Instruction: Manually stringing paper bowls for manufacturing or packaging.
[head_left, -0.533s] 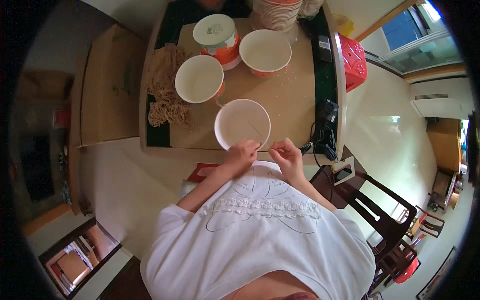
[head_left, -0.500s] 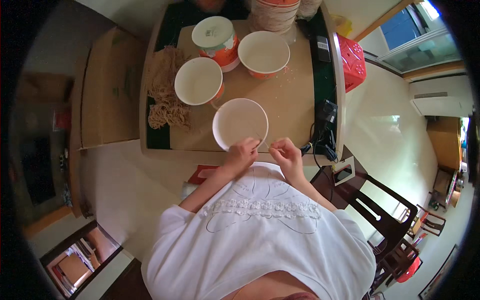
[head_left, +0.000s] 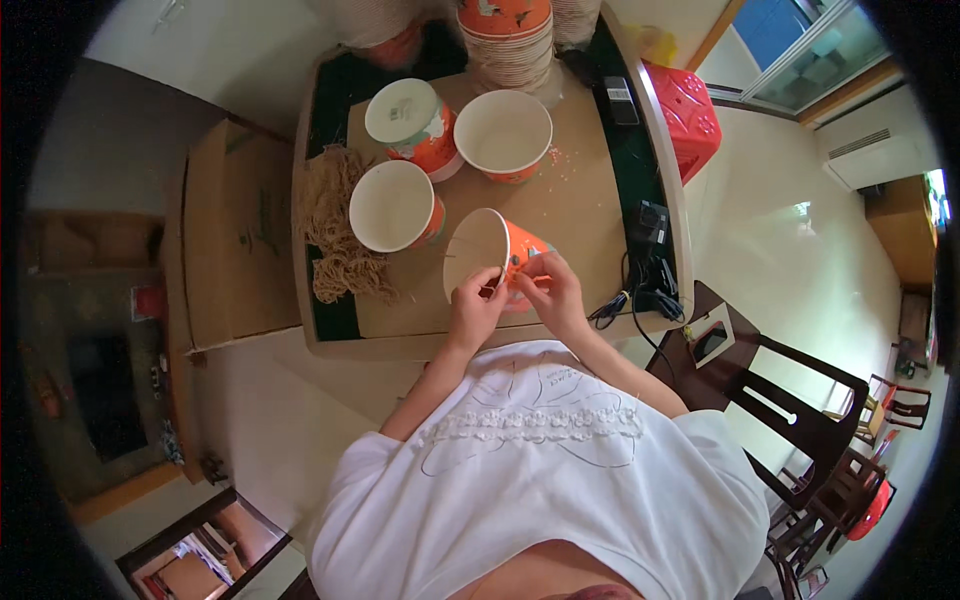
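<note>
A paper bucket (head_left: 530,244), orange outside and white inside, lies tipped at the table's near edge with its mouth toward the left. My left hand (head_left: 478,305) is closed on its near rim, fingertips curled over the edge. Against the orange wall, my right hand (head_left: 550,292) pinches close beside the left; what is between its fingertips is too small to make out. A short piece of thin brown cord (head_left: 450,256) shows at the bucket's mouth. Further left, a heap of tan cords (head_left: 335,215) lies on the table.
Two upright buckets (head_left: 392,206) (head_left: 503,135) and an upside-down bucket (head_left: 410,125) stand beyond my hands. Behind them rises a stack of nested buckets (head_left: 507,45). Black cables with an adapter (head_left: 652,222) lie at the right edge. A cardboard box (head_left: 240,235) stands left of the table.
The bucket before me has been tipped from upright, so its orange side now shows. Both hands have come closer together at its rim. The whole view has shifted slightly.
</note>
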